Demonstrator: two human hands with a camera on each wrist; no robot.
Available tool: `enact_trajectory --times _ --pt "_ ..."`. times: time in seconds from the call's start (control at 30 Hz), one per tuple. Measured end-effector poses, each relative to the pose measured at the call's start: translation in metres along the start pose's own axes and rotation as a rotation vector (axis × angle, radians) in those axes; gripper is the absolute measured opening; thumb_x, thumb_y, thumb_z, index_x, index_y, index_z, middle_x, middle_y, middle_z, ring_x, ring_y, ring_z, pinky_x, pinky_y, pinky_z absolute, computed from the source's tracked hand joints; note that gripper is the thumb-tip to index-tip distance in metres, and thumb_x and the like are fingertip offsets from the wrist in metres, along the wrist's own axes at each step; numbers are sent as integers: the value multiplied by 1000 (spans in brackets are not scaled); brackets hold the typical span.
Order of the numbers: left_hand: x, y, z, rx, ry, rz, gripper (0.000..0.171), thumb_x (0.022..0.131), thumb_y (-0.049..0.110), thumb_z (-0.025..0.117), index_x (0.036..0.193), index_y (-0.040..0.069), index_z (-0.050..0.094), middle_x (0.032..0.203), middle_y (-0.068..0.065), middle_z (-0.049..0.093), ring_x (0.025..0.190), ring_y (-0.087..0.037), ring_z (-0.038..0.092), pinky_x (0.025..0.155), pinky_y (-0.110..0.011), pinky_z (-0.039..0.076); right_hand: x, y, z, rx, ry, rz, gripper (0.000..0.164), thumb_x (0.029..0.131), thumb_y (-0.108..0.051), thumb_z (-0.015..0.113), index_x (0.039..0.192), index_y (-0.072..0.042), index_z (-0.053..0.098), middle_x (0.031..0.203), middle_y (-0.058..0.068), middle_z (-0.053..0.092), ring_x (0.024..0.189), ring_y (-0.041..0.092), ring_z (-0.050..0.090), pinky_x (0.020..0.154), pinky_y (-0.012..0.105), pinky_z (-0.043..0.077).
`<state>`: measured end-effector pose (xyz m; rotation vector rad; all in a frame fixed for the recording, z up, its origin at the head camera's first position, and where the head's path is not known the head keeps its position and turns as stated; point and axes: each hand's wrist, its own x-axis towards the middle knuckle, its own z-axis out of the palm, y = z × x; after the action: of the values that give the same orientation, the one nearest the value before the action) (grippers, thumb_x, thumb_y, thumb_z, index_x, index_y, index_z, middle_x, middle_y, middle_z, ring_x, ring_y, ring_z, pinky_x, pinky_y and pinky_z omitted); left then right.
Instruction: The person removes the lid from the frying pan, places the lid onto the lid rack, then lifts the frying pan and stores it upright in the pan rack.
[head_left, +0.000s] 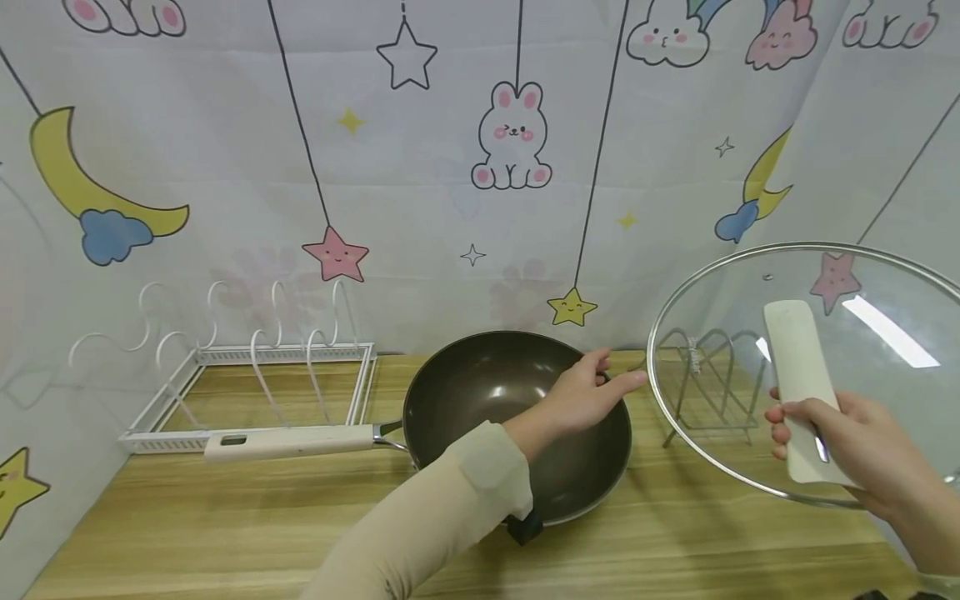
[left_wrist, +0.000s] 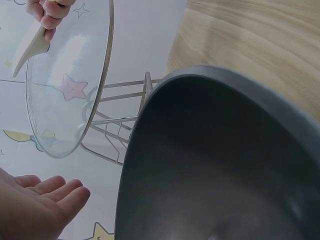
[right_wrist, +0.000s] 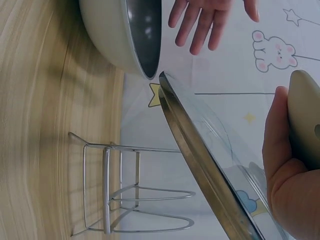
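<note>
A dark-lined wok (head_left: 480, 392) with a long cream handle (head_left: 292, 442) stands on the wooden table, its handle pointing left. Over the wok's right side reaches my left hand (head_left: 573, 396), fingers relaxed and holding nothing; in the left wrist view that hand (left_wrist: 37, 205) is apart from the wok's rim. My right hand (head_left: 862, 442) grips the cream handle of a large glass lid (head_left: 720, 333), raised and tilted to the right of the wok. In the right wrist view the lid's metal rim (right_wrist: 200, 160) is near the wok (right_wrist: 112, 37) but apart from it.
Behind the lid stands a small metal wire rack (head_left: 712, 425), seen through the glass. A white rack (head_left: 367, 375) with curved dividers is at the back left, behind the wok's handle. A patterned cloth (head_left: 450, 208) hangs along the table's back edge.
</note>
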<state>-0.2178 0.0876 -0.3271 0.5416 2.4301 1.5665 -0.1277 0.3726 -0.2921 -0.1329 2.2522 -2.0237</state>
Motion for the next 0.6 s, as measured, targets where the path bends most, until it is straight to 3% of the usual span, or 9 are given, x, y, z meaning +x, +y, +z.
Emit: enact_trajectory --times 0.37,0.6 --pt "5 1 0 -10 2 -1 77 86 61 53 146 16 35 142 1 47 126 -20 50 101 -33 44 0 -1 1 -5 32 11 13 100 -10 43 105 -13 54 87 1 69 68 17 68 56 37 57" --pt "8 3 0 -23 -3 -1 77 87 61 52 146 16 34 144 1 46 126 -21 50 100 -34 44 1 2 -1 -57 59 27 13 99 -15 47 109 -7 49 87 1 69 69 19 68 57 40 57"
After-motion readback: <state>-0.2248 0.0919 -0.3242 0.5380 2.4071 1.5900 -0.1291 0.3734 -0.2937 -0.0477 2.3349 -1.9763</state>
